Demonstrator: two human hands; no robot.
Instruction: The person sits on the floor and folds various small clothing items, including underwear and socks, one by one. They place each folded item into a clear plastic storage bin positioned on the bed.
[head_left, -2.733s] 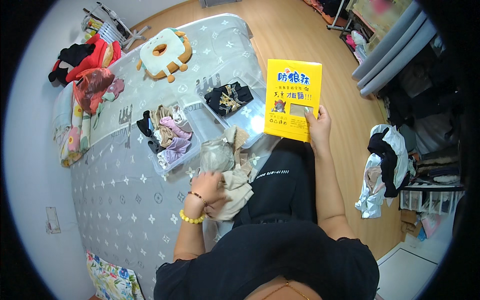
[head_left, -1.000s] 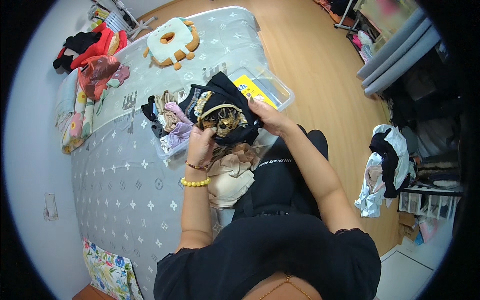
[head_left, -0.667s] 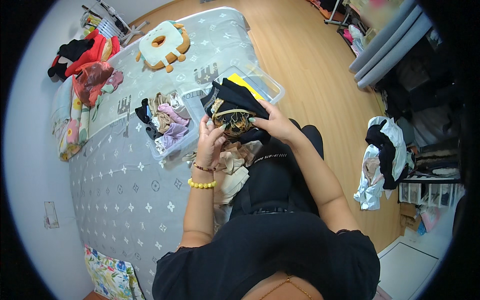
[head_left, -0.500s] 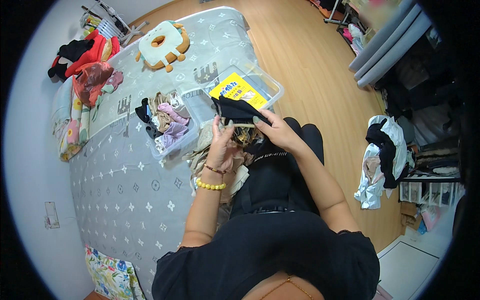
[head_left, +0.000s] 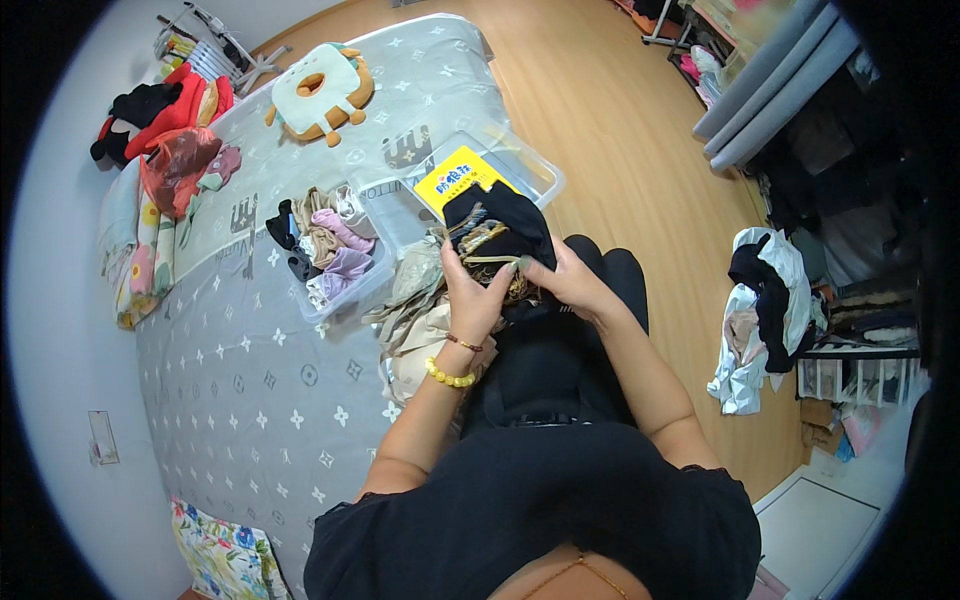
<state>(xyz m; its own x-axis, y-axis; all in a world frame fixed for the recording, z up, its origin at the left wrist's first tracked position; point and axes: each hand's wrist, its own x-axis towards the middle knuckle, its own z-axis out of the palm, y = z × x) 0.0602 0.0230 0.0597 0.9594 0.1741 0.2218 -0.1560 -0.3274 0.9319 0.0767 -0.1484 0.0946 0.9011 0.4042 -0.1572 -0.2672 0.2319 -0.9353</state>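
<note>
Above my lap, a black garment [head_left: 508,212] with a gold and multicoloured pattern is spread between my two hands. My left hand [head_left: 474,298] grips its left edge, thumb toward the middle. At the other side my right hand [head_left: 574,278] pinches the cloth close to a pale band. The garment's lower part hangs over my black trousers, and its full shape is hidden. Beside my left wrist lies a heap of beige clothes [head_left: 420,350]. Just beyond the garment is a yellow printed package [head_left: 462,172], lying in a shallow clear plastic box [head_left: 549,182].
A clear bin [head_left: 366,284] of small rolled clothes stands on the grey bed [head_left: 250,400], left of my hands. A bread-shaped plush toy [head_left: 345,97] lies farther back. White and black clothes [head_left: 745,320] are on the wooden floor to the right, near a shelf.
The black garment has been opened out and turned, so more of its pattern shows. My left hand has moved right, closer to my right hand, which has shifted slightly right and down.
</note>
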